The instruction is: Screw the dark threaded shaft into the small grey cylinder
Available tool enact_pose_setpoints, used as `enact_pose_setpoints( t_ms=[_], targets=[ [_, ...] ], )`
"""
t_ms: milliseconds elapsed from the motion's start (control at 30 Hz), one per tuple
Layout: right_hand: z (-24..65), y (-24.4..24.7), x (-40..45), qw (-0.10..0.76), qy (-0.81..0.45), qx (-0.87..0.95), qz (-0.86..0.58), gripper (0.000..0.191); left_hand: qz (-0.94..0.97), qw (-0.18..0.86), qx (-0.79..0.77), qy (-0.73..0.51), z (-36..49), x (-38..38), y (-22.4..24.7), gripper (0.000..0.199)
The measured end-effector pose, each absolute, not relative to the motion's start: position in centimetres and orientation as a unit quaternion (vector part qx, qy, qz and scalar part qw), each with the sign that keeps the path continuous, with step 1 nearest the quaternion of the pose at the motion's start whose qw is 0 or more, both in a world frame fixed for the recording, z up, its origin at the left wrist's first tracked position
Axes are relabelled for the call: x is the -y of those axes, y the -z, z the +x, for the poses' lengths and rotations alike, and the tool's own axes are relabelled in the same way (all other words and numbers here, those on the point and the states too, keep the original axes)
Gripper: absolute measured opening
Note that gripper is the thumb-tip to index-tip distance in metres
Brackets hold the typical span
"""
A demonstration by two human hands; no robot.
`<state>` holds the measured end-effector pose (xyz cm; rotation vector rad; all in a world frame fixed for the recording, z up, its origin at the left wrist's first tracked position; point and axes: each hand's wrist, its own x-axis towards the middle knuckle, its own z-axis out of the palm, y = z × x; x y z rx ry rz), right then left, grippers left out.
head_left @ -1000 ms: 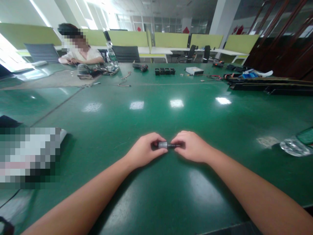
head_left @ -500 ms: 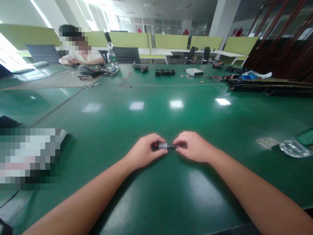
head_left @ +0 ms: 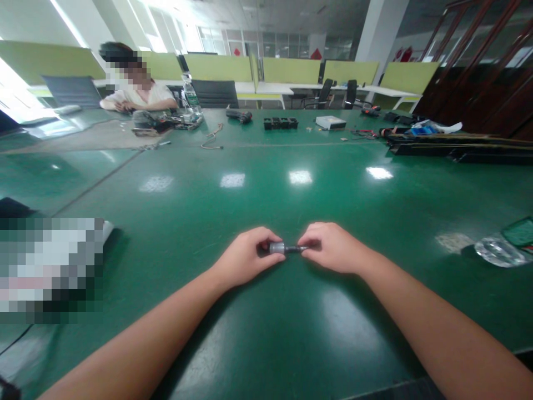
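just below centre frame, the left hand [head_left: 239, 260] pinches a grey cylinder [head_left: 277, 248], the right hand [head_left: 336, 251] grips the slim dark shaft [head_left: 292, 250] by its tip; they're lined up at the green table [head_left: 266, 328], neither released, and whether they're fully joined, can't tell!

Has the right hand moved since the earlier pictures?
Yes, slightly to the right. Judged against the far black rack, the fingertips of the right hand sit further right, with more dark shaft showing.
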<state>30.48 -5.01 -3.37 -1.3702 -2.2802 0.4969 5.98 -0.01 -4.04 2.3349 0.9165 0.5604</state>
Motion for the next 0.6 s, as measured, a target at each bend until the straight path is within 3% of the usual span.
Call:
enact_pose_setpoints(
  t_ms=[600],
  targets=[
    [30.94,2.92,5.16,0.199,-0.193,0.808,-0.519,0.012,0.869,0.287,-0.345,-0.208,6.01,-0.06,4.14,0.022]
  ],
)
